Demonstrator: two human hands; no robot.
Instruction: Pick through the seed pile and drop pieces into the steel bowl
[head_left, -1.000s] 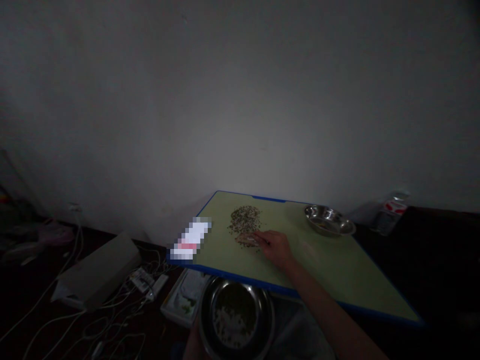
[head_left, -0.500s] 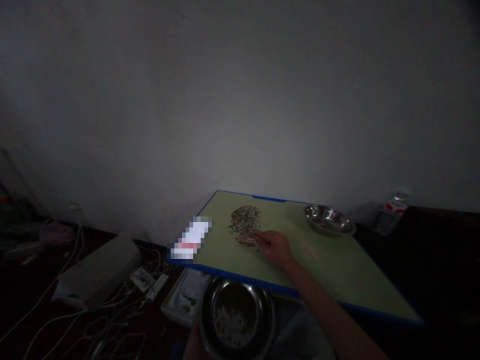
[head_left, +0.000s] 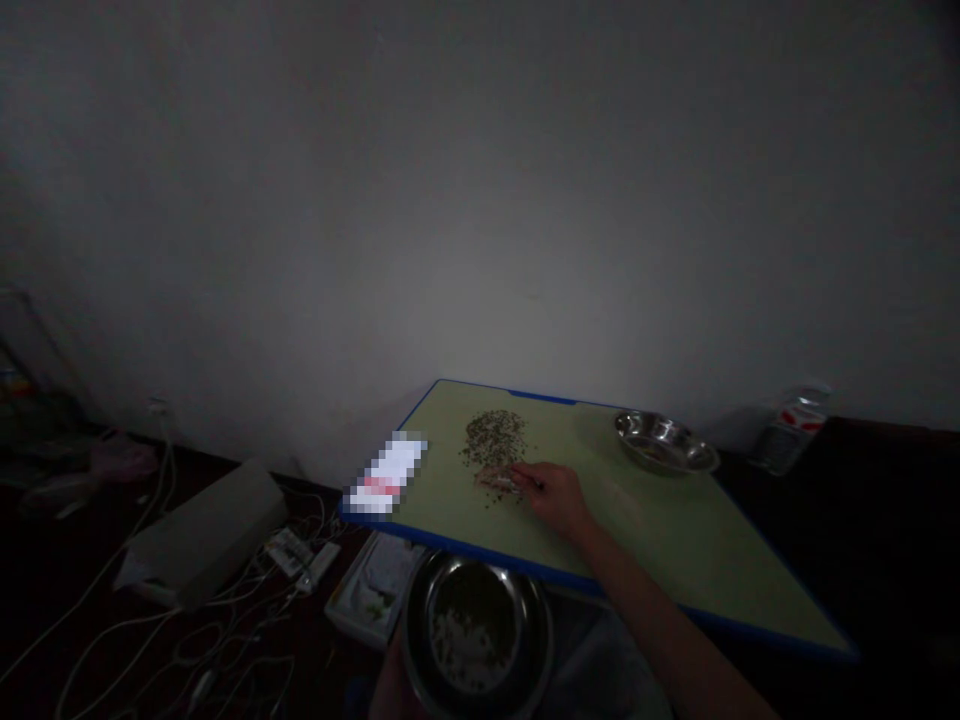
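Over the green tabletop (head_left: 585,540), my right hand (head_left: 553,495) is closed around a thin, pale, partly see-through tool (head_left: 495,478) with a dark end. Its kind is too dim to make out. The tool lies low at the near side of a scattered patch of small dark grains (head_left: 495,435). Below the near edge of the table, a steel bowl (head_left: 544,650) holds more dark grains that cover part of its bottom. My left hand (head_left: 391,675) grips this bowl at its left side, its fingers mostly hidden in shadow.
A second steel bowl (head_left: 667,445) stands at the table's right rear. A blurred-out bright phone-like slab (head_left: 386,475) lies at the left edge. Beyond the right edge is a bottle (head_left: 793,430). A box (head_left: 202,535), cables and a power strip (head_left: 289,555) lie on the floor.
A few grains have shifted toward the near side by the tool. My right hand stays nearly in place, and the whole view has slid slightly.
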